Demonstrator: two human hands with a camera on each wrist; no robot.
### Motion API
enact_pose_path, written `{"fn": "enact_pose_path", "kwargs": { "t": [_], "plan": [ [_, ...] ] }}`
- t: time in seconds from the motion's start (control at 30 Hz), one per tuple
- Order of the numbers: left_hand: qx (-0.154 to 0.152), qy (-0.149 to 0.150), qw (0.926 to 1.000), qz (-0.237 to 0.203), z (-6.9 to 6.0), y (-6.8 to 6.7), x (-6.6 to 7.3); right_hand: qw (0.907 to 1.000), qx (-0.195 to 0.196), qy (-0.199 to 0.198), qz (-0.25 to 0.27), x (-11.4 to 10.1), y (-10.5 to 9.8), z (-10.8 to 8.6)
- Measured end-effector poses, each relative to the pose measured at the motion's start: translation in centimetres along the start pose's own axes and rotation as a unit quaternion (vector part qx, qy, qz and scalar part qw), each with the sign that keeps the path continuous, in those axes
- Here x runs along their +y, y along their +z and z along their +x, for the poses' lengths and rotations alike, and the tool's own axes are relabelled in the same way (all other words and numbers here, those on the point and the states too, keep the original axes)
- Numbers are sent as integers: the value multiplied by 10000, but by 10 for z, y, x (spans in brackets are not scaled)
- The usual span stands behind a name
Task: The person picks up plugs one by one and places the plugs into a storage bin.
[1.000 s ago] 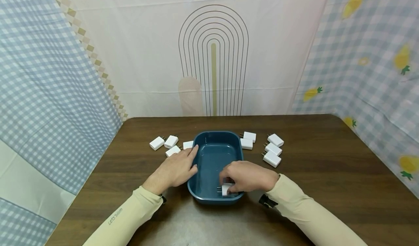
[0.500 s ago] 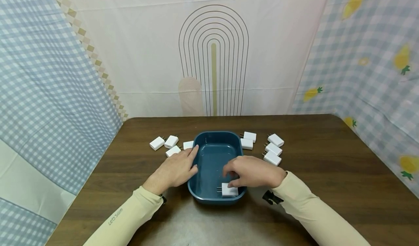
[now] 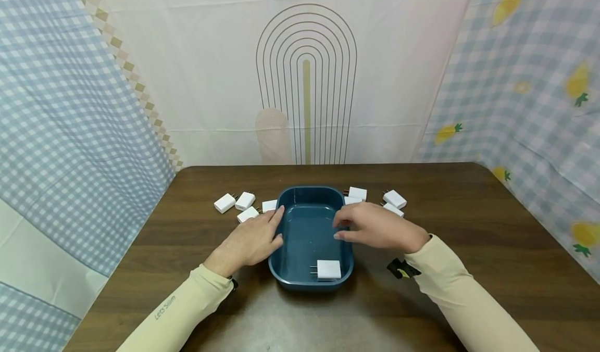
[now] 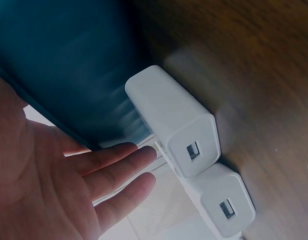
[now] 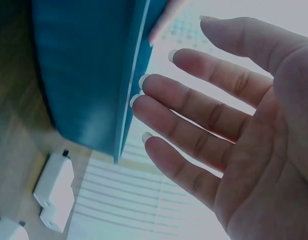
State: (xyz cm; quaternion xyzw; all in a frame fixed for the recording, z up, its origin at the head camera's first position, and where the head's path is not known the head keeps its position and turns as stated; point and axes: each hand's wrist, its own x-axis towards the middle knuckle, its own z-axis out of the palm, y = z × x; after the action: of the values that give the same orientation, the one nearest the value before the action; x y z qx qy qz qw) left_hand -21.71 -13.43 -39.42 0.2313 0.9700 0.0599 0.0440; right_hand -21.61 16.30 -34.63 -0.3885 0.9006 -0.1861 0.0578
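A blue rectangular basin (image 3: 307, 237) stands mid-table, and one white charger plug (image 3: 328, 269) lies on its floor near the front right corner, prongs to the left. My left hand (image 3: 248, 240) rests on the basin's left rim, fingers extended; in the left wrist view white USB plugs (image 4: 174, 120) lie just past its fingertips. Over the right rim hovers my right hand (image 3: 375, 226), its fingers relaxed and holding nothing. More white charger plugs (image 3: 395, 199) lie to the right of the basin, some partly hidden behind that hand.
Several white plugs (image 3: 225, 203) are grouped left of the basin on the brown wooden table (image 3: 445, 196). Others (image 3: 358, 193) sit by its back right corner. A patterned cloth (image 3: 211, 71) hangs behind the table, with checked cloth at both sides.
My right hand has let go of the charger plug inside the basin, then risen and moved right and away over the rim. The left hand has stayed in place.
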Motion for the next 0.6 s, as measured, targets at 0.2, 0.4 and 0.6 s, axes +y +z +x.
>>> {"fn": "enact_pose_path", "kwargs": {
  "t": [0.2,0.4,0.6],
  "plan": [
    [-31,24,10000,8,0,0,0,9998,145,145,76,10,-9,-4],
    [-85,-12,10000,-31,0,-1,0,9987,234,455,-7,19,-14,-7],
    [-73,19,9999,-66,-1,-1,0,9952,302,911,-181,30,-19,-11]
  ]
}}
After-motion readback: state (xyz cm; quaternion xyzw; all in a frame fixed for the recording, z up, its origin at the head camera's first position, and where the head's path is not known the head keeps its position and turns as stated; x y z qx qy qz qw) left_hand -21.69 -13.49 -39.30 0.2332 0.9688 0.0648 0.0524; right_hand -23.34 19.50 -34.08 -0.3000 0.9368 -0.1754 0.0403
